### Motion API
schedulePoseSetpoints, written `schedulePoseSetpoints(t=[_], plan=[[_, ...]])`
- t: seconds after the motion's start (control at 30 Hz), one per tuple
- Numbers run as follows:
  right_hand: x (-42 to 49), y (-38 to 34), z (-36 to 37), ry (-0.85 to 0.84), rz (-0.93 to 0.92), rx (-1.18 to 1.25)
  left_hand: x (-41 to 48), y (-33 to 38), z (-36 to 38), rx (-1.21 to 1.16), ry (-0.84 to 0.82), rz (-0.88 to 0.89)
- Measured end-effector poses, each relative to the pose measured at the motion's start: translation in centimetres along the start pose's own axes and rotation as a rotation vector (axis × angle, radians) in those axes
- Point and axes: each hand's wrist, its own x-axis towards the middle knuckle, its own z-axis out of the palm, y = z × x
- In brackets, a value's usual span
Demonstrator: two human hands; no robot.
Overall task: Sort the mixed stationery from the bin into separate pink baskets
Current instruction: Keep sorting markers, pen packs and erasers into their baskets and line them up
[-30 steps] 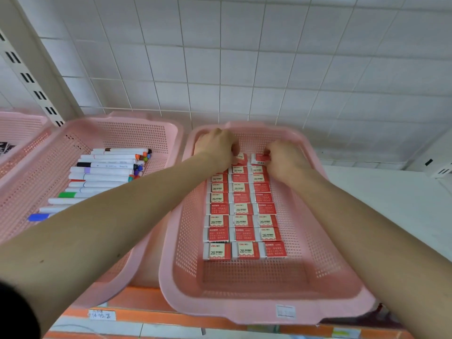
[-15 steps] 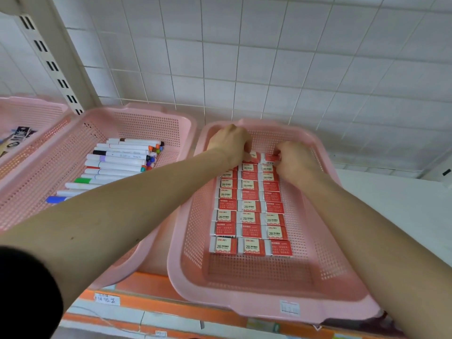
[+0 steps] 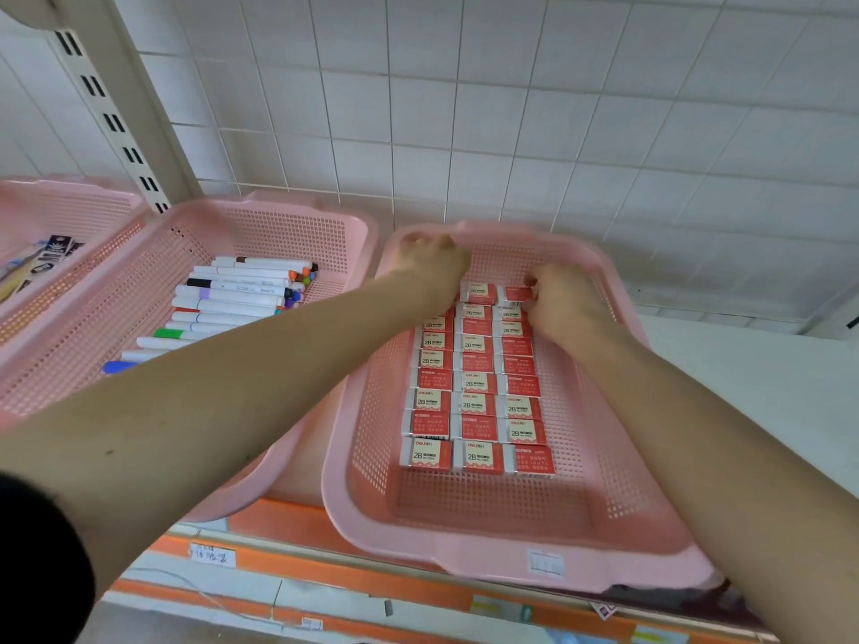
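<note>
- White tiled wall point(image 3: 465, 109) stood behind a shelf with an orange front edge point(image 3: 325, 527).
- Left hand point(image 3: 430, 267) lay knuckles-up at the far left corner of the eraser basket point(image 3: 465, 546), with the fingers curled under. Whether it held anything could not be told.
- Right hand point(image 3: 564, 302), fingers curled, appeared to pinch the end of the far eraser point(image 3: 513, 295) at the far right of the rows.
- Erasers point(image 3: 474, 406) lay flat in three tidy columns down the middle of that basket's floor, packed side against side, each in a red-and-white paper sleeve.
- They were probably light, small and firm, with smooth sleeves that might slip along the rubber.
- A thumb-and-finger pinch across an eraser's two long edges, lifted straight up, seemed the safest hold. A sideways nudge would likely shunt the neighbours out of line.
- Just left of the eraser basket, with its rim against it, a second pink basket point(image 3: 93, 364) held a row of markers point(image 3: 232, 299).
- Further left of the eraser basket, beyond a slotted post point(image 3: 116, 109), a third pink basket point(image 3: 69, 211) held dark packets too blurred to name.
</note>
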Motion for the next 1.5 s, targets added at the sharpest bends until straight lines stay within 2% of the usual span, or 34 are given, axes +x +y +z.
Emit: schedulePoseSetpoints(t=[0.13, 0.43, 0.53, 1.0, 1.5], plan=[[0.1, -0.4, 0.1, -0.021, 0.011, 0.011, -0.9, -0.1, -0.4, 0.128, 0.035, -0.012], [-0.1, -0.5, 0.1, -0.008, -0.022, 0.046, 0.1, -1.0, 0.7, -0.079, -0.012, -0.098], [0.0, -0.6, 0.2, 0.002, -0.023, 0.075, 0.4, -0.8, 0.8, -0.05, -0.034, -0.105], [-0.1, -0.5, 0.5, 0.065, -0.053, 0.138, 0.7, -0.2, 1.8, -0.059, 0.11, -0.046], [0.4, 0.1, 1.2, 0.025, 0.007, 0.127, 0.7, 0.3, 1.7, -0.06, 0.087, -0.097]])
